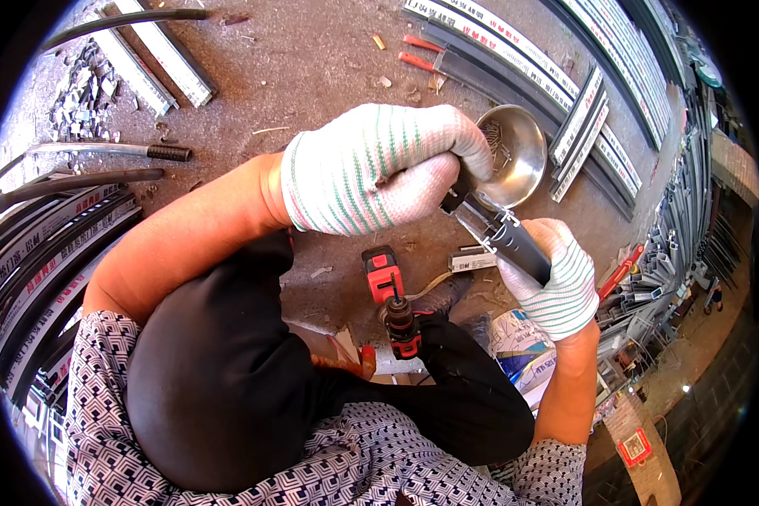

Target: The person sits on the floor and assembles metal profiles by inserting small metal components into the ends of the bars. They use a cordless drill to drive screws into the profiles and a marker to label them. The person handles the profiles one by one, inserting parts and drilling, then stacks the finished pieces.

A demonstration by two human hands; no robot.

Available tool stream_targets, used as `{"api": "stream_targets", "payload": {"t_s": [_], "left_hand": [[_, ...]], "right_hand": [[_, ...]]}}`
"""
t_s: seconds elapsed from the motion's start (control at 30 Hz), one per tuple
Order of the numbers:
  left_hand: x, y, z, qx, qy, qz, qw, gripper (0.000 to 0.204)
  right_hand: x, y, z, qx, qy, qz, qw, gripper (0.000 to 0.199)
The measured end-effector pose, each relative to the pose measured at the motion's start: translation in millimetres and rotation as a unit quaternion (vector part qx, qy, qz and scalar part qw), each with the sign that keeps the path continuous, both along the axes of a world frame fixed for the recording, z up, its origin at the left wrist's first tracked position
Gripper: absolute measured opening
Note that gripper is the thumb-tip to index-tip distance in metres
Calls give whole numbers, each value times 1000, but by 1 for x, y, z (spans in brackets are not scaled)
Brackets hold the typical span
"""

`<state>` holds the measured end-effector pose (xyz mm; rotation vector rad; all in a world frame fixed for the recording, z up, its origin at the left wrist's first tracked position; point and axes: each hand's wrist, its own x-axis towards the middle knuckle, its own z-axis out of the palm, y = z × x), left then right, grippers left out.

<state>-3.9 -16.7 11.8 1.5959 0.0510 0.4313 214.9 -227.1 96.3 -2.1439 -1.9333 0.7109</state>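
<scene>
Both my hands wear white gloves with green stripes. My right hand [557,278] is closed around a short dark grey metal profile [521,249], its cut end showing hollow channels and thin ridges. My left hand [388,169] is curled shut at the profile's far end, thumb and fingers pinching a small black part [454,199] there. Whether that part is joined to the profile I cannot tell. Just beyond both hands sits a shiny metal bowl [527,164] with several screws [499,143] in it; my left fingers overlap its near rim.
A red and black cordless drill [401,325] stands near my legs. Pliers with red handles [422,55] lie across the floor. Long profiles [497,59] spread at the far right, more stacks [51,253] at the left. Metal scraps [80,93] are heaped far left.
</scene>
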Motion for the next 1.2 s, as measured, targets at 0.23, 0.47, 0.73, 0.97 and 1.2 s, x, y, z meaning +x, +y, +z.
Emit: {"api": "stream_targets", "payload": {"t_s": [0.23, 0.47, 0.73, 0.97, 1.2], "left_hand": [[4, -4, -15, 9, -64, 17, 998, 18], [5, -1, -22, 70, -103, 21, 992, 13], [8, 3, -25, 143, -134, 44, 980, 9], [7, 2, -25, 133, -122, 47, 983, 9], [6, 0, -26, 130, -132, 54, 981, 9]], "right_hand": [[1, 0, 1, -11, 10, -4, 1000, 57], [-1, 2, 0, 3, 8, 3, 1000, 44], [-1, 3, 2, 9, 23, 1, 1000, 40], [-1, 5, 4, 7, 15, 7, 1000, 40], [0, 1, 4, 1, -10, 16, 1000, 55]]}}
